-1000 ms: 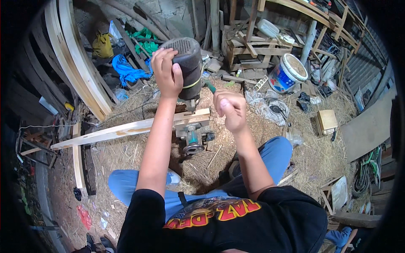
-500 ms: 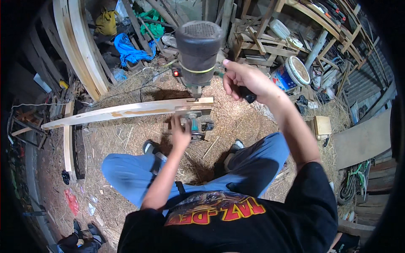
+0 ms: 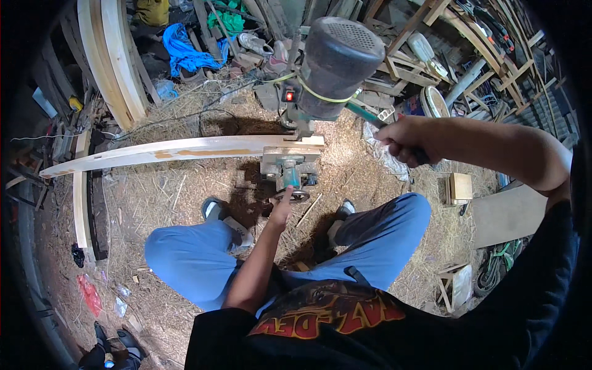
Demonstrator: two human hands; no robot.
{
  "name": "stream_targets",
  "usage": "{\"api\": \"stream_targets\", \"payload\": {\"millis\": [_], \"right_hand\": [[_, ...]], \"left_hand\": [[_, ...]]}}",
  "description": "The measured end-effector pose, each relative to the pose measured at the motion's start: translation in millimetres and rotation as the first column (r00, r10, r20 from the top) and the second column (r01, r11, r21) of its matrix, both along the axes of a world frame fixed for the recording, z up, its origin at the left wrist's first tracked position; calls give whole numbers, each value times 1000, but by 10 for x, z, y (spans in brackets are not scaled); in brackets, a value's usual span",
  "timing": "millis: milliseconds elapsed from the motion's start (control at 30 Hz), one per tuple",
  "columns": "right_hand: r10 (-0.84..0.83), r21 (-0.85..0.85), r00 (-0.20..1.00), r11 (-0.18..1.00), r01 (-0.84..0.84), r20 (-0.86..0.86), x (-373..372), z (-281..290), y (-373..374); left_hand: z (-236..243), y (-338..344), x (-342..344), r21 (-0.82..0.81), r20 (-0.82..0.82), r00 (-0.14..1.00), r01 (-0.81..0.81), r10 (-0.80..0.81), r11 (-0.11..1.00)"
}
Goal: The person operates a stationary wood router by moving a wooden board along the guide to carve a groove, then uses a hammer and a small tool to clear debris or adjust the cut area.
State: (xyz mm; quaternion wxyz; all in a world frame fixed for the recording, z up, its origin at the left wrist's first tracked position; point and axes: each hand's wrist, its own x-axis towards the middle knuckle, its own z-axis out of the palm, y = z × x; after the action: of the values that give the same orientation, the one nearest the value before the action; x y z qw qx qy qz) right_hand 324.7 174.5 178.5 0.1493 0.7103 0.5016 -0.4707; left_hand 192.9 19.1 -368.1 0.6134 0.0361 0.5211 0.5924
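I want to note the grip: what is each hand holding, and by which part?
The right hand grips the machine's green lever handle at its outer end. The left hand reaches the small wheel under the machine; a closed grip cannot be told.

The long curved plank (image 3: pixel 179 150) bars the way across the left, the big motor (image 3: pixel 336 58) blocks the far middle, and knees close the near side, leaving free sawdust floor (image 3: pixel 172 191) between plank and knees.

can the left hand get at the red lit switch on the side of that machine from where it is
Probably yes: the left hand sits low at the handwheel, the red switch faces this way, and only the curved plank edge lies between.
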Motion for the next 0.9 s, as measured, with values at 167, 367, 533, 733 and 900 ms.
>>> {"api": "stream_targets", "payload": {"millis": [167, 367, 533, 733, 900], "right_hand": [[-96, 105, 994, 990, 90, 59, 28, -110, -146], [-98, 41, 988, 994, 103, -120, -17, -245, -185], [-77, 63, 984, 994, 88, -161, 94, -355, -291], [-56, 138, 981, 987, 83, -188, 93, -475, -382], [17, 107, 971, 994, 9, -240, 168, -541, -191]], "left_hand": [[655, -94, -28, 67, 93, 992, 83, -89, 994], [211, -133, -70, 78, -5, 1000, -14, 15, 997], [449, -223, -60, 4, -102, 995, 14, -13, 1000], [475, -195, -26, -21, -78, 996, -41, 40, 999], [423, -124, -129, -97, -222, 975, -33, 10, 995]]}}
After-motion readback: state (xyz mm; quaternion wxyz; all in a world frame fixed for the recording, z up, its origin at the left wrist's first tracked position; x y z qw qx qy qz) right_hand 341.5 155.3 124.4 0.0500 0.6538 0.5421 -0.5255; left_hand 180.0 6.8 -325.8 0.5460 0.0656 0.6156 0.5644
